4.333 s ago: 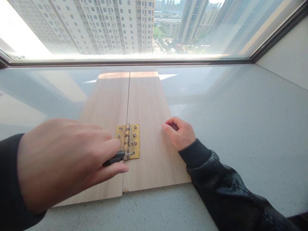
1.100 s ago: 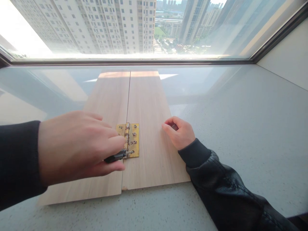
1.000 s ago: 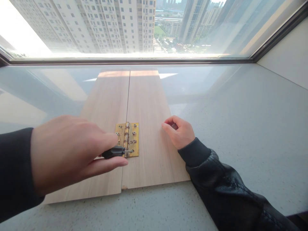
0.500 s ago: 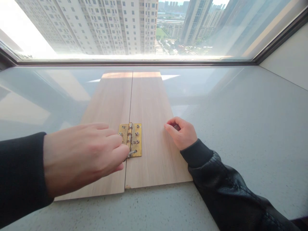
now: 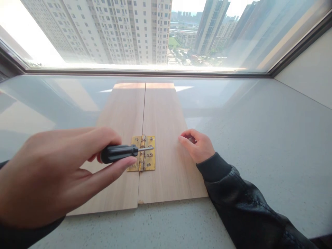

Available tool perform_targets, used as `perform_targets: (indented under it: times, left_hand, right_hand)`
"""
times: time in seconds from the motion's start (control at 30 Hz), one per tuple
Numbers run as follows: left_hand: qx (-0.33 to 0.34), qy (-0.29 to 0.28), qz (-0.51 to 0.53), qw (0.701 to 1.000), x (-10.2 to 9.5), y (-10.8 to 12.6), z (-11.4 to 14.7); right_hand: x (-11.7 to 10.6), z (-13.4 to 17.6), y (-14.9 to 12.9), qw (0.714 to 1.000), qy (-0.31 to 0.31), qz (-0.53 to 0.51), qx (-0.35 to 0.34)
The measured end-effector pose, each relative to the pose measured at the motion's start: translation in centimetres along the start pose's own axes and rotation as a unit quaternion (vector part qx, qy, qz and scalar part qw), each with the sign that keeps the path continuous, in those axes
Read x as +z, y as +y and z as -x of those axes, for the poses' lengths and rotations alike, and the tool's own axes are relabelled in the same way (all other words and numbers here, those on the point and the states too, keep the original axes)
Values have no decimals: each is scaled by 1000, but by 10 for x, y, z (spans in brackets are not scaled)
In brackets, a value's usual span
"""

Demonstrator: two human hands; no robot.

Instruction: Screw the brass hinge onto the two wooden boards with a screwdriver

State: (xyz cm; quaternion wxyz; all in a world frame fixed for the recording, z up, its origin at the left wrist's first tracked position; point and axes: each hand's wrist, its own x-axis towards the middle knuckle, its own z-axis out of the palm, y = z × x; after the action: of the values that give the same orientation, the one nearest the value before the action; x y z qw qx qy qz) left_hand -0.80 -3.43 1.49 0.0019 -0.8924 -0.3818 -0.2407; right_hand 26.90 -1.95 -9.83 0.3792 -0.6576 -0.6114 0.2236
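Observation:
Between its thumb and fingers, my left hand (image 5: 70, 169) grips a short screwdriver (image 5: 118, 153) with a black handle. The metal shaft points right, over a brass hinge (image 5: 151, 160). Whether the tip touches the hinge I cannot tell. Several cross-head screws sit in the hinge, which spans the seam between a left wooden board (image 5: 121, 110) and a right wooden board (image 5: 163, 117). My right hand (image 5: 198, 145) rests at the right board's right edge, fingers curled with thumb and fingertips together; anything inside them is hidden.
Both boards lie on a speckled pale windowsill (image 5: 249, 138). A dark window frame (image 5: 155, 73) runs along the far side, with tall buildings beyond the glass. A white wall (image 5: 308, 62) stands at the right.
My left hand has drawn back to the left and turned, so the screwdriver's handle now shows, with its shaft lying across above the hinge. My right hand keeps its place on the board.

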Motion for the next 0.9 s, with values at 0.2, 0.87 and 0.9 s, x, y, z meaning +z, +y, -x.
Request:
perform_targets:
  times: [0.2,0.87,0.9]
  left_hand:
    - [-41,66,32,996,27,10,1]
    - [-362,174,268,876,92,-64,-1]
    - [-362,166,272,876,92,-63,-2]
  right_hand:
    - [-15,17,-50,990,-35,-90,-104]
    - [7,22,-95,998,-15,-11,-68]
    - [10,22,-95,998,-11,1,-69]
